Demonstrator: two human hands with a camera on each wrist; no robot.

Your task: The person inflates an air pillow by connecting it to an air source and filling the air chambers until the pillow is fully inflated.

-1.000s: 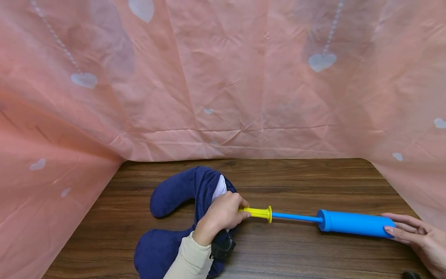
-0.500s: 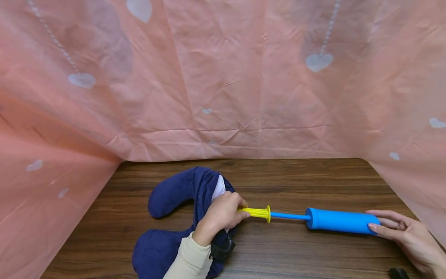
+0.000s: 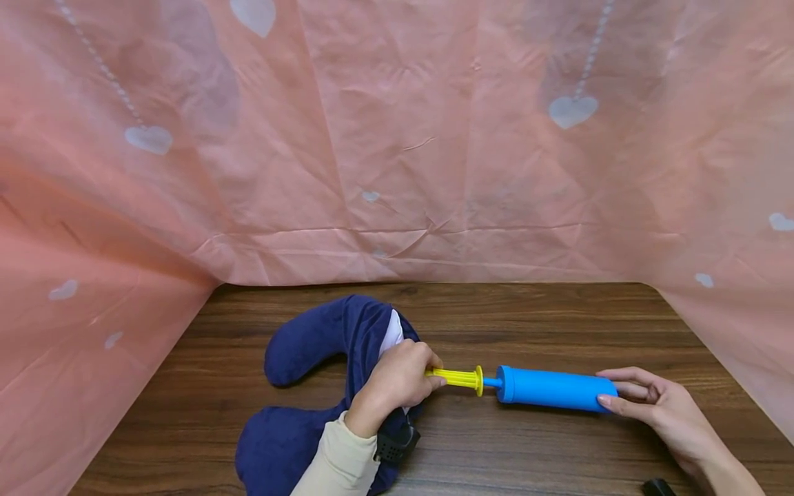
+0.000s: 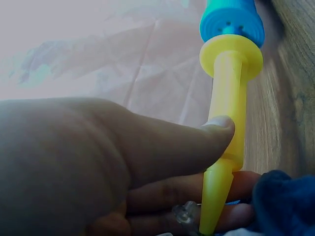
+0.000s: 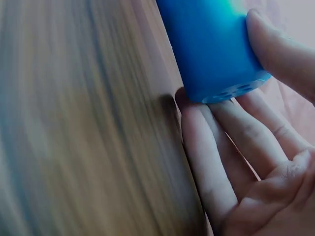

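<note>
A balloon-style hand pump lies across the table, with a blue barrel (image 3: pixel 558 390) and a yellow tapered nozzle piece (image 3: pixel 459 377). My left hand (image 3: pixel 400 375) pinches the yellow piece between thumb and fingers. In the left wrist view, its narrow tip sits beside a clear plastic valve (image 4: pixel 184 212); whether it is inserted I cannot tell. My right hand (image 3: pixel 664 413) grips the barrel's right end between thumb and fingers; that end has small holes in the right wrist view. Beneath my left hand is a navy U-shaped neck pillow (image 3: pixel 310 344), its cover parted over white lining (image 3: pixel 392 331).
The dark wood-grain table (image 3: pixel 527 317) is bounded by pink curtains (image 3: pixel 397 138) with heart prints at the back and both sides. A black wrist device (image 3: pixel 397 444) is on my left wrist. Another black object (image 3: pixel 657 487) shows at the bottom edge.
My right hand has pushed the blue barrel leftward, so the exposed blue rod between it and the yellow piece is much shorter. My left hand and the pillow have stayed put.
</note>
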